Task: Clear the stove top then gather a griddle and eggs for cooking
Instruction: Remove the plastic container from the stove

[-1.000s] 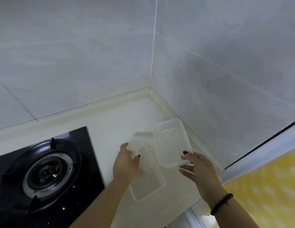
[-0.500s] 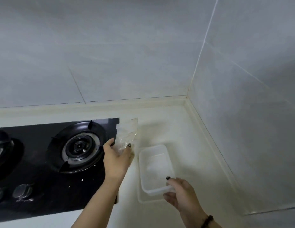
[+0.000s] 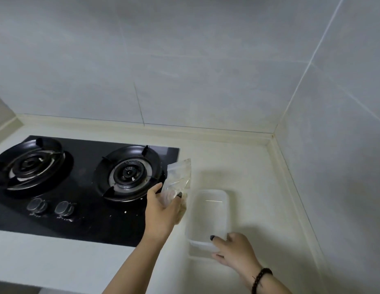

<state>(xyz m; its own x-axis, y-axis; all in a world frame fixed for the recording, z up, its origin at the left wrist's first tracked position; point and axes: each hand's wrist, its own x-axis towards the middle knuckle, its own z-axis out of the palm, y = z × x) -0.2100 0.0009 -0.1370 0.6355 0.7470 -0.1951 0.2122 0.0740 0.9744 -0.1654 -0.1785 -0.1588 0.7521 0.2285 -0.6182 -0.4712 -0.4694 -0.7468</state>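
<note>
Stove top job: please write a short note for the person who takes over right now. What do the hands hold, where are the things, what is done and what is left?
Left hand: grips a clear plastic bag, held up over the right edge of the stove.
Right hand: grips the near end of a clear tub on the counter, right of the stove. A second clear piece seems to lie under the tub; whether lid or tub I cannot tell.
Done: both burners are bare; only crumbs lie on the glass.
Left: put the bag down, away from the stove, then fetch the griddle and eggs. Neither is in view.
</note>
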